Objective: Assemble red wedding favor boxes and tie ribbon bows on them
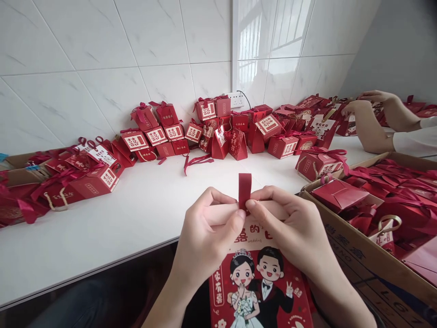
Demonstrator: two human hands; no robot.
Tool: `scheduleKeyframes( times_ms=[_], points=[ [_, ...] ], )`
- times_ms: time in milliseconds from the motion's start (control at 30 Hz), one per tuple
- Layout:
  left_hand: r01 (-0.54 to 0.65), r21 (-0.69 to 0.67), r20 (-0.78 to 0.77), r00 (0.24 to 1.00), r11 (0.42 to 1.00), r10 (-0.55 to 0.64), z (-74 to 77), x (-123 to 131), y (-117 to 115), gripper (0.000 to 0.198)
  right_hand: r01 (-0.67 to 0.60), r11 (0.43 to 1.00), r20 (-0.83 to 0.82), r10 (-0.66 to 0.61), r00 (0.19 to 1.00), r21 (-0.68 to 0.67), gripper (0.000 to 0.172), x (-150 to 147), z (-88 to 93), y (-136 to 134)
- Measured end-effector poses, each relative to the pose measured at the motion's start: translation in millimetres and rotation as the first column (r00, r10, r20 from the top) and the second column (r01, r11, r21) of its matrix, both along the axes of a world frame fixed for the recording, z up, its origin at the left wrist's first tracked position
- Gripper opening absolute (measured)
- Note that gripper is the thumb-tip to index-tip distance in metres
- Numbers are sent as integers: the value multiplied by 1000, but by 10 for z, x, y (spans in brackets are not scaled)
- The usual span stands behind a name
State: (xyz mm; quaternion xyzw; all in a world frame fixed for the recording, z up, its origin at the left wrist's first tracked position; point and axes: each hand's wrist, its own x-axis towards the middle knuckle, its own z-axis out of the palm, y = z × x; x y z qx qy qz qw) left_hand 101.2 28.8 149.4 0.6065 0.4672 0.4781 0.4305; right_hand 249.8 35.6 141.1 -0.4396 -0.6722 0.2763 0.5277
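Observation:
A red wedding gift box (218,314) with a cartoon bride and groom on its front stands upright close to me, below the table edge. At its top, a dark red ribbon loop (245,187) sticks up. My left hand (211,223) pinches the base of this ribbon from the left, thumb and fingers together. My right hand (290,218) pinches it from the right, its thumb beside the left thumb. Both hands cover the top corners of the box, and part of the printed lettering is hidden behind them.
A cardboard carton (358,264) full of red boxes stands at right. Stacked red gift boxes (155,135) line the wall on the white table (143,205), near a power strip (236,99). Loose ribbon (198,160) lies mid-table. Another person's hands (372,102) handle boxes at far right.

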Motion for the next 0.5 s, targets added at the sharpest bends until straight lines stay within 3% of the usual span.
scheduleKeyframes(
  times_ms=[100,200,367,500],
  points=[
    [-29,15,13,1000,999,29,-6,1,-21,18,-10,1000,-22,10,1000,30,12,-5,-18,3],
    [-106,38,85,991,994,103,2,36,-49,18,-27,996,-49,32,998,87,18,3,-29,-3],
    [-164,54,131,979,985,156,18,92,-74,17,-94,994,29,93,995,57,10,49,-39,-22],
    [-187,121,75,981,975,179,19,92,-73,15,-38,967,89,16,996,252,11,73,-74,-19]
  ],
)
